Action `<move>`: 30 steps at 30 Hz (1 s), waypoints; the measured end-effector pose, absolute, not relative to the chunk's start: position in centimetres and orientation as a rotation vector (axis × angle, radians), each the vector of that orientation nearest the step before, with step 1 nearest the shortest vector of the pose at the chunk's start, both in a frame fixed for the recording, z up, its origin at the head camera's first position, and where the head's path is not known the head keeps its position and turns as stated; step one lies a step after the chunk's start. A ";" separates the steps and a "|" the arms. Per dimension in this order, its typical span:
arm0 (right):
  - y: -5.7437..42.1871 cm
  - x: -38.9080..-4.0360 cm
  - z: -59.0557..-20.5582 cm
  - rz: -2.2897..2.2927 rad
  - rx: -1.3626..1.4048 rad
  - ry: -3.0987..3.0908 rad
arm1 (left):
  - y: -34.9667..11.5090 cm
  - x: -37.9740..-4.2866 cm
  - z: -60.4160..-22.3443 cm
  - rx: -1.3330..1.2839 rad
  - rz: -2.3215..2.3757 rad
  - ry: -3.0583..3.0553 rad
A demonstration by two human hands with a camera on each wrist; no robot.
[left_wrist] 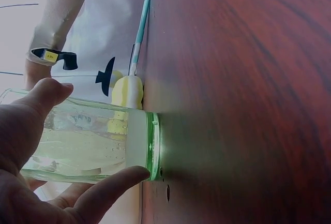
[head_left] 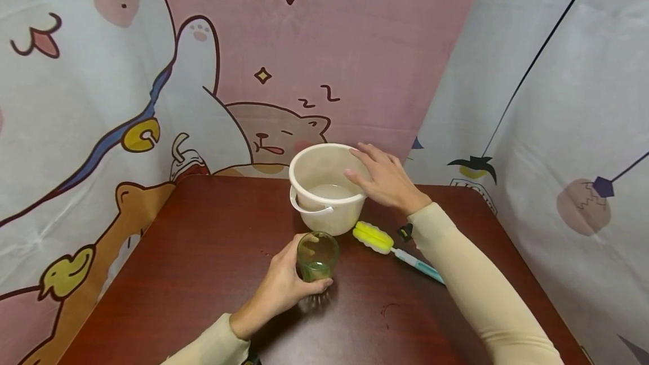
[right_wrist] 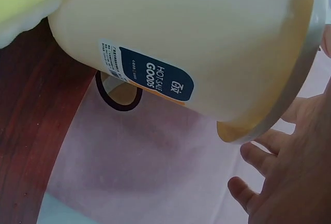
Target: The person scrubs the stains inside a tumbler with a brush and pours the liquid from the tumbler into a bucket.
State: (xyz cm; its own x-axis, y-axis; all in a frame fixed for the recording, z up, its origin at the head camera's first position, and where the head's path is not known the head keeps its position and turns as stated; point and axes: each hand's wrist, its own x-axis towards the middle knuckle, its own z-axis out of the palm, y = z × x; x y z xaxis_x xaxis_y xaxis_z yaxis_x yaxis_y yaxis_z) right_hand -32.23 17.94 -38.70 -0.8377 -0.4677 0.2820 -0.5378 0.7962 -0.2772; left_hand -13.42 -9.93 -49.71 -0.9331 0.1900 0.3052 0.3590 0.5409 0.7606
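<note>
My left hand (head_left: 284,281) grips a green-tinted drinking glass (head_left: 318,258), thumb on the near side and fingers round the far side. In the left wrist view the glass (left_wrist: 88,141) has droplets on its wall, and its base is right at the tabletop. My right hand (head_left: 387,179) is at the right side of a cream bucket (head_left: 334,221), fingers spread and relaxed by the rim. The right wrist view shows its fingertips (right_wrist: 253,157) close to the bucket's lip (right_wrist: 289,92). A paler round surface shows inside the bucket at the bottom.
A sponge brush with a yellow and white head (head_left: 372,237) and a teal handle (head_left: 423,268) lies right of the bucket, partly under my right forearm. Everything stands on a dark red-brown table (head_left: 218,241). Cartoon-printed cloth (head_left: 355,44) hangs behind and at both sides.
</note>
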 end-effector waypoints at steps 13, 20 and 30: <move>17.0 -33.3 -38.7 0.475 0.837 -2.854 | -10.0 -13.5 -50.0 -0.479 -1.349 -2.585; 16.9 -33.6 -38.9 0.492 0.856 -2.892 | -10.0 -13.6 -50.1 -0.479 -1.358 -2.583; 17.0 -33.8 -39.6 0.468 0.847 -2.905 | -9.9 -13.6 -50.1 -0.458 -1.356 -2.588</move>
